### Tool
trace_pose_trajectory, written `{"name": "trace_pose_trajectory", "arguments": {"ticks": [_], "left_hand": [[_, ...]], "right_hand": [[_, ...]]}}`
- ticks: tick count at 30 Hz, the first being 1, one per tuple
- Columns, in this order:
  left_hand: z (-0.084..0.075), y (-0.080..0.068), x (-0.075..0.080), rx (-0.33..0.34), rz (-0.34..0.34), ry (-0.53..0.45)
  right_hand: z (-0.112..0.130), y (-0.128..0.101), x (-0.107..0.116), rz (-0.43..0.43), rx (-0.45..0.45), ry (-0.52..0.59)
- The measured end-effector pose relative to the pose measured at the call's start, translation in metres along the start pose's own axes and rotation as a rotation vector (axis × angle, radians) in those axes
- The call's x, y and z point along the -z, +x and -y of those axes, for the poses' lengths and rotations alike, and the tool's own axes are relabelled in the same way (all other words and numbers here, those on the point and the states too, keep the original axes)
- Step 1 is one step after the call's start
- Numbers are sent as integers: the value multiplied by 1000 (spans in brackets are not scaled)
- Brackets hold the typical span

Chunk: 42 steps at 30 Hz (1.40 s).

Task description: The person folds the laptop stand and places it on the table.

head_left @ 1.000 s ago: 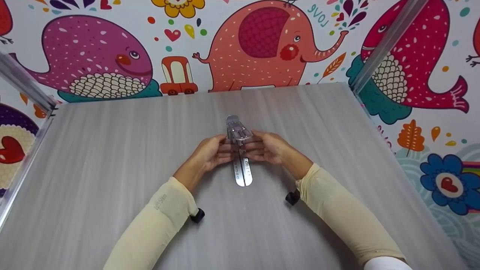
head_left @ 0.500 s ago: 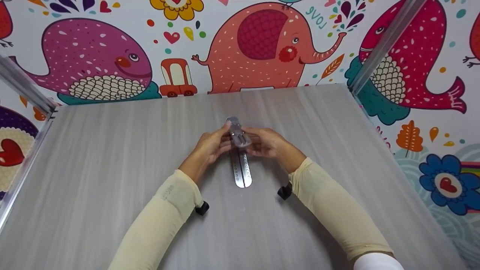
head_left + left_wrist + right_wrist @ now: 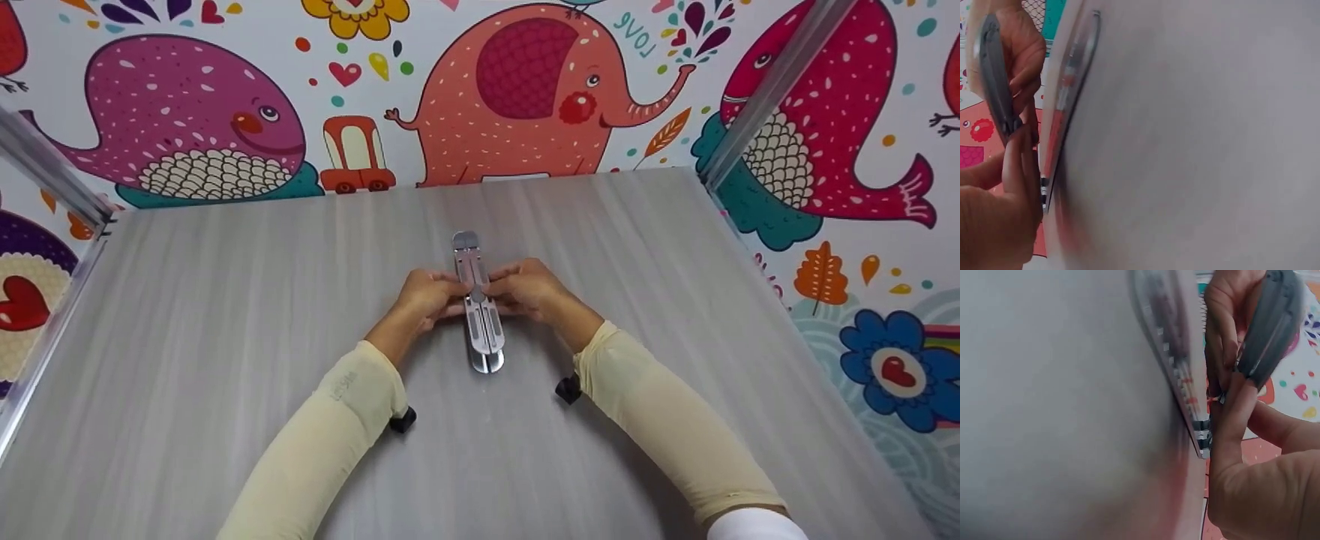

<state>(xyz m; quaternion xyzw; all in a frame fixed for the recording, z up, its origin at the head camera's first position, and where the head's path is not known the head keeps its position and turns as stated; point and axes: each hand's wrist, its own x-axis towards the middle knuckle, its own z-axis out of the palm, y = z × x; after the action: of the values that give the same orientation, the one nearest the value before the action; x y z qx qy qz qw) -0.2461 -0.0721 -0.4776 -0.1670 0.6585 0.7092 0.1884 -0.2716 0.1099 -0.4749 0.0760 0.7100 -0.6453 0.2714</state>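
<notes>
A silver folding metal stand (image 3: 484, 330), like a laptop stand, lies lengthwise at mid-table. Its slotted upper part sits over the flat base (image 3: 1075, 84), whose rounded near end shows below it. Both wrist views show a gap between the base and the grey upper part (image 3: 1272, 323), which spread apart from a hinge. My left hand (image 3: 427, 296) pinches the upper part from the left, thumb on top near its round joint. From the right, my right hand (image 3: 532, 289) pinches it at the same height. The lower fingers of both hands are partly hidden behind the stand.
The grey wood-grain table (image 3: 225, 337) reaches back to a wall (image 3: 517, 90) printed with cartoon animals. Metal posts (image 3: 780, 90) rise at both back corners. A small black wrist device (image 3: 403, 420) hangs under each sleeve.
The upper part has swung from steeply raised down toward the person and now extends over the base. My hands have shifted their hold to its sides, near the joint.
</notes>
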Motion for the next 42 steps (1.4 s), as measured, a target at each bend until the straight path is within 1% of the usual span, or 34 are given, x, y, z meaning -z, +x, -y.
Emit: {"name": "trace_pose_trajectory", "arguments": {"ticks": [2,4,7,10,11,13,15,17,19,21,23,25,26,28,31,33,36,39,42], "left_hand": [[2,0,-1,-23,-31,121],[2,-1,-3,-63,-61,234],[3,-1,-6,-134,-101,360],[3,-4,-7,-201,-125,467],[4,-6,-7,-232,-131,512],[5,-12,-7,-305,-119,613],[8,-21,-7,-397,-92,773],[13,-35,-9,-461,-57,973],[21,-52,-12,-490,-7,1150],[32,-68,-17,-509,25,1292],[43,-79,-23,-550,12,1390],[50,-84,-28,-596,-34,1456],[52,-85,-30,-613,-62,1482],[52,-83,-32,-617,-98,1521],[46,-74,-30,-570,-84,1531],[40,-64,-27,-541,-70,1520],[29,-48,-23,-515,-69,1487],[22,-35,-19,-503,-72,1463],[18,-28,-18,-512,-72,1464]], "right_hand": [[-2,-2,-2,-18,50,-119],[-4,-4,-5,-44,115,-242],[-7,-8,-6,-72,213,-405],[-10,-12,-4,-60,303,-534],[-12,-14,-3,-52,336,-588],[-15,-18,0,-27,412,-685],[-20,-25,5,5,497,-787],[-25,-35,10,47,593,-894],[-31,-44,14,102,678,-999],[-37,-54,16,149,768,-1128],[-43,-61,15,158,861,-1246],[-47,-65,12,136,933,-1332],[-48,-66,11,114,953,-1362],[-49,-66,7,63,974,-1400],[-47,-61,5,-3,979,-1440],[-44,-53,5,-43,990,-1458],[-37,-37,6,-82,1001,-1457],[-31,-23,7,-69,985,-1442],[-27,-16,9,-50,972,-1433]]}}
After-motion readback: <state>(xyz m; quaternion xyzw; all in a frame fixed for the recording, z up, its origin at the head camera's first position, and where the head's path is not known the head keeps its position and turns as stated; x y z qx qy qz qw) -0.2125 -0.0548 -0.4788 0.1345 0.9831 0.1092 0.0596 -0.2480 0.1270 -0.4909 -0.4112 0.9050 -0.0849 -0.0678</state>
